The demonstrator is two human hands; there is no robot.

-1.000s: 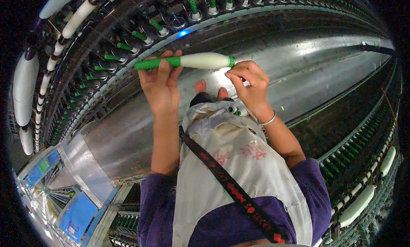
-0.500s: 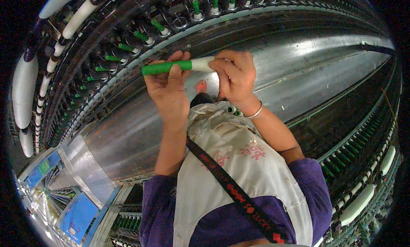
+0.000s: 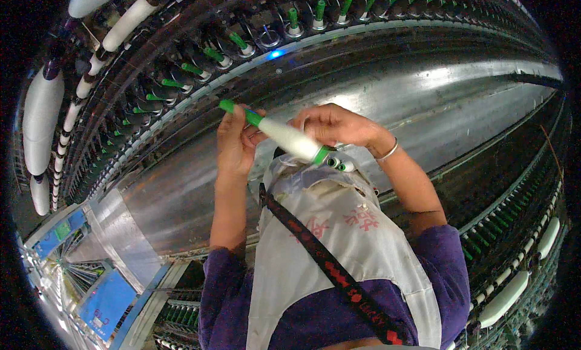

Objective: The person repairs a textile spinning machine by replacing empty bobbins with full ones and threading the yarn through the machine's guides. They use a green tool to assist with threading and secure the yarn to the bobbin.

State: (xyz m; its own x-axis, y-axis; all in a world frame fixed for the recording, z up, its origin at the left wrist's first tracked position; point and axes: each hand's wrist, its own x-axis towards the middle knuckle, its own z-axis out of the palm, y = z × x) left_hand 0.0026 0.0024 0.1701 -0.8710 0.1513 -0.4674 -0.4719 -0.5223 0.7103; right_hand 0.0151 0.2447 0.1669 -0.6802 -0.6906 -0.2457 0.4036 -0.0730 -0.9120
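A spinning bobbin (image 3: 290,140), white yarn wound on a green tube, hangs tilted in front of my apron. My left hand (image 3: 235,145) is closed on its bare green end, which points up and left. My right hand (image 3: 345,127) is beside the yarn-covered part with its fingers bent together; whether a thread end is between the fingertips cannot be made out. Several more bobbin ends (image 3: 342,166) stick out at the top of my apron (image 3: 339,217), just under the held bobbin.
Beyond my hands a spinning frame carries a curved row of green-tipped bobbins (image 3: 293,22). One spindle (image 3: 268,36) there has no bobbin, and a blue light (image 3: 275,54) glows below it. Large white yarn packages (image 3: 43,126) hang at left. Another frame (image 3: 502,223) runs along the right.
The bobbin has swung from level to slanting, its yarn end now lower right. My right hand has let go of the yarn end and moved beside it. The blue light has appeared.
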